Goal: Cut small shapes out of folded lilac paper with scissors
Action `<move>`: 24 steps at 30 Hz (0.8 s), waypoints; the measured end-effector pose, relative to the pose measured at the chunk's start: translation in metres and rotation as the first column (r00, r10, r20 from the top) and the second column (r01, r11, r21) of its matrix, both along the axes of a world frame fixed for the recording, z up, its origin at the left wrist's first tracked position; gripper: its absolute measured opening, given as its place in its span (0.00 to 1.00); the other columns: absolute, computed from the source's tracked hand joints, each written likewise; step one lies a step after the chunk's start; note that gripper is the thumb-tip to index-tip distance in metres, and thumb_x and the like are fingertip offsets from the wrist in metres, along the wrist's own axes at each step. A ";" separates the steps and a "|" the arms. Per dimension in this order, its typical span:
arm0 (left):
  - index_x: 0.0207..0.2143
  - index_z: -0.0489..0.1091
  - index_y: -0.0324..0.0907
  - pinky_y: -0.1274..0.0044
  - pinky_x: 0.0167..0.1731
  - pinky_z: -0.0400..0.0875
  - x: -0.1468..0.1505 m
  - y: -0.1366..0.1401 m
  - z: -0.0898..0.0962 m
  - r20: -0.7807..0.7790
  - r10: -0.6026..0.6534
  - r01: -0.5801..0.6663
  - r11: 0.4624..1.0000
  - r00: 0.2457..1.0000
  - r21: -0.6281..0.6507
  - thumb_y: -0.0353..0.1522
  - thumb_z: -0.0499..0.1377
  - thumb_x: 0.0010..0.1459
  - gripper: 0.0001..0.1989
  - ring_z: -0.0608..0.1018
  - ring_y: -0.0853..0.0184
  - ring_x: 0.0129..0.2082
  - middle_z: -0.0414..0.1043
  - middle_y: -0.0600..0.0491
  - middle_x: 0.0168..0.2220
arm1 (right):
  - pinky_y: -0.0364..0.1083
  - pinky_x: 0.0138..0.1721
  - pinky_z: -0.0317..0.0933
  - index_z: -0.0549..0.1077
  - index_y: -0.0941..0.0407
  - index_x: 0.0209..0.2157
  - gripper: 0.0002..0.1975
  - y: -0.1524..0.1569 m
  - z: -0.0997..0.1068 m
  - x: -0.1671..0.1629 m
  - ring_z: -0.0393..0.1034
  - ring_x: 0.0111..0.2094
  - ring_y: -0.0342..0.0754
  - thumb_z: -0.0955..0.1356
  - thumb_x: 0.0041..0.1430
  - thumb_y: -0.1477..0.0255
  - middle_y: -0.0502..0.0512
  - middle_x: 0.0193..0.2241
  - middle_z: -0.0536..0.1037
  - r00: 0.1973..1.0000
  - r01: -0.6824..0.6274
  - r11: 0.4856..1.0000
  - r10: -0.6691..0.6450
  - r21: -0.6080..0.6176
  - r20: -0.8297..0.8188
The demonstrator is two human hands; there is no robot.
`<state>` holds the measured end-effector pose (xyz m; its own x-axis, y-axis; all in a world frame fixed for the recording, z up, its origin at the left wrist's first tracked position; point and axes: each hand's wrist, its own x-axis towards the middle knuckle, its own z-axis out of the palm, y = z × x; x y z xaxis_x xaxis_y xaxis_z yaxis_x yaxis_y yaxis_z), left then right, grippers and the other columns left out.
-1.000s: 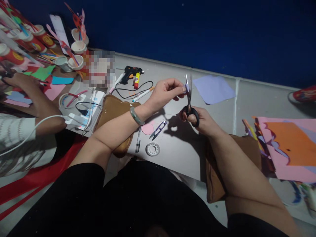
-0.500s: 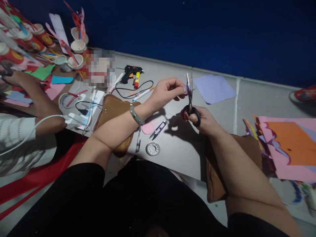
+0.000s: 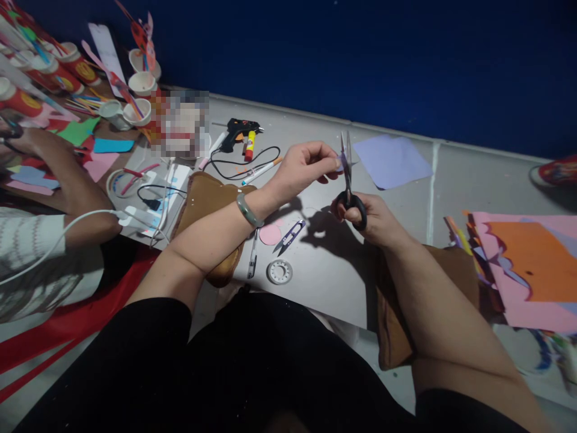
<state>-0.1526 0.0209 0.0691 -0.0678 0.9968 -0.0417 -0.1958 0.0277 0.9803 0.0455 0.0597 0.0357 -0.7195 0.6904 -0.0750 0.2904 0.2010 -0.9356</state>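
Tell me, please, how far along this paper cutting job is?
Already cut: a pink paper circle lies on the grey table. In hand: the left hand pinches a small lilac paper piece between the black-handled scissors, worked by the right hand. Left: the lilac paper sheet looks uncut.

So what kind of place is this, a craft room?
Probably a craft table. The right hand works scissors on a paper scrap held by the left hand, a glue gun lies nearby, and coloured paper sheets are stacked at the right.
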 end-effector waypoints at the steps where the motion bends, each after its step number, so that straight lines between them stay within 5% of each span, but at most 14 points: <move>1: 0.28 0.69 0.40 0.79 0.36 0.70 0.000 0.000 0.001 0.003 0.001 -0.001 1.000 1.000 -0.004 0.26 0.65 0.62 0.10 0.78 0.74 0.30 0.75 0.57 0.26 | 0.52 0.31 0.59 0.68 0.51 0.23 0.37 0.000 0.000 0.000 0.63 0.27 0.50 0.71 0.40 0.29 0.53 0.23 0.70 1.000 -0.003 1.000 0.003 0.003 -0.002; 24: 0.27 0.69 0.39 0.81 0.32 0.70 -0.002 0.000 -0.003 0.031 -0.004 0.001 0.996 0.999 0.087 0.26 0.63 0.62 0.10 0.78 0.75 0.29 0.76 0.57 0.26 | 0.51 0.29 0.58 0.70 0.51 0.25 0.35 0.004 -0.006 0.004 0.62 0.26 0.49 0.73 0.44 0.32 0.53 0.23 0.70 0.999 -0.017 1.000 0.017 0.001 -0.042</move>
<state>-0.1545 0.0212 0.0664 -0.0651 0.9969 0.0433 -0.2266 -0.0570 0.9723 0.0497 0.0640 0.0295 -0.7339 0.6778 -0.0434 0.2469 0.2067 -0.9467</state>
